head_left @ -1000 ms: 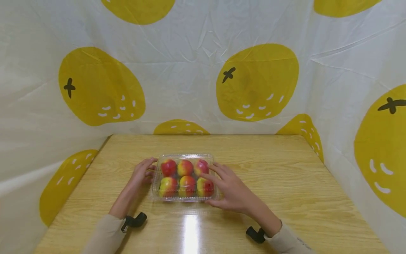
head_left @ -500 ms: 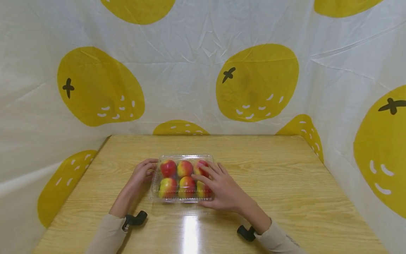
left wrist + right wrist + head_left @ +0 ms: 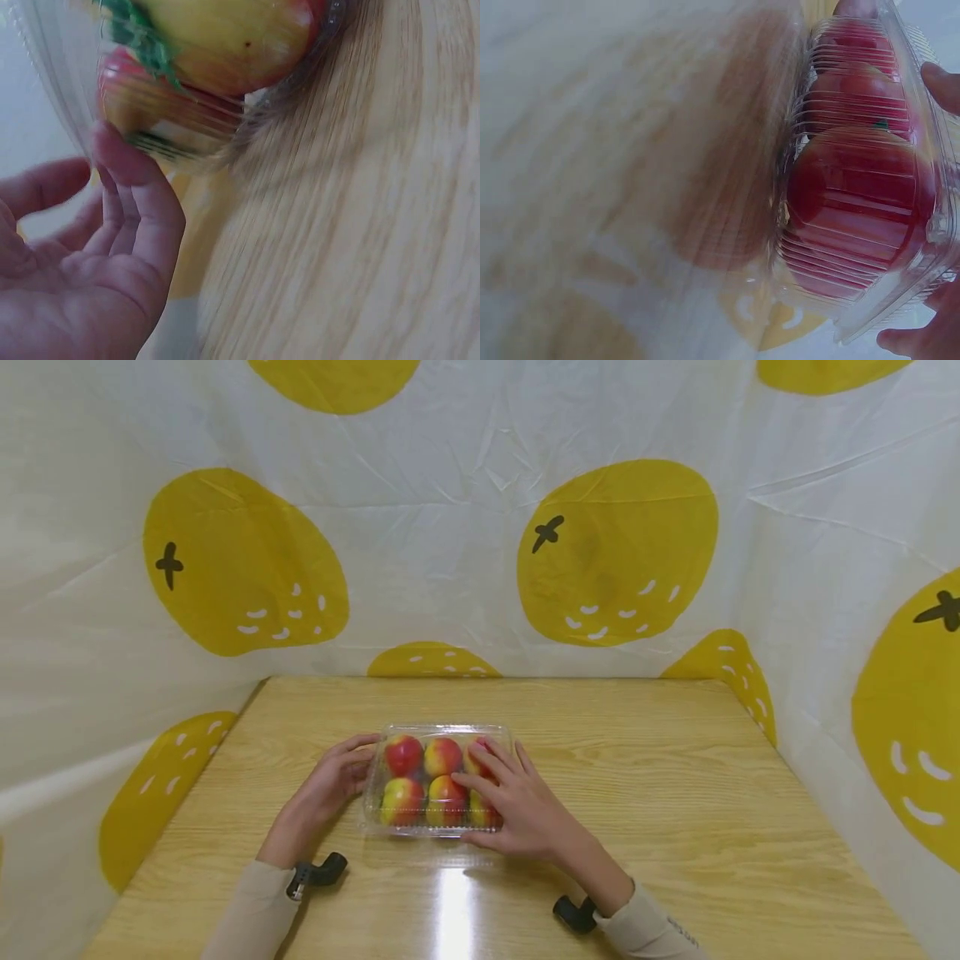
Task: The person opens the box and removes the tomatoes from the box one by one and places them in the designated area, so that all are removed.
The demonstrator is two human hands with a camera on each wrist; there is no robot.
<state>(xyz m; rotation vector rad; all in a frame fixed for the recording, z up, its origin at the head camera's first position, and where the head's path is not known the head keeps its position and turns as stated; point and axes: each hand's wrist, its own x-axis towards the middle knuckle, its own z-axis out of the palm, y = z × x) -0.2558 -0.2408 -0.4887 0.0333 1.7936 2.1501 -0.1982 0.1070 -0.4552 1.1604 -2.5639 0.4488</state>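
A clear hinged plastic box [image 3: 442, 729] filled with several red-and-yellow apples [image 3: 402, 755] rests on the table. At its left side, my left hand [image 3: 336, 777] has bent fingers whose tips touch the rim. The left wrist view shows a fingertip [image 3: 120, 154] against the clear wall, beside apples [image 3: 225, 45] and a green leaf-like bit [image 3: 146, 45]. My right hand [image 3: 517, 802] spreads over the box's right side, fingers across the lid and thumb near the front edge, covering part of the right-hand apples. Ridged plastic covers the apples [image 3: 855, 199] in the right wrist view.
The wooden table [image 3: 675, 810] extends around the box on every side. White sheeting [image 3: 435, 552] with yellow fruit prints encloses the back and sides. Dark camera mounts [image 3: 322, 870] sit at the wrists.
My right hand has moved left, farther over the lid. The left fingers have shifted slightly in towards the box's left rim. The box stays nearly in place.
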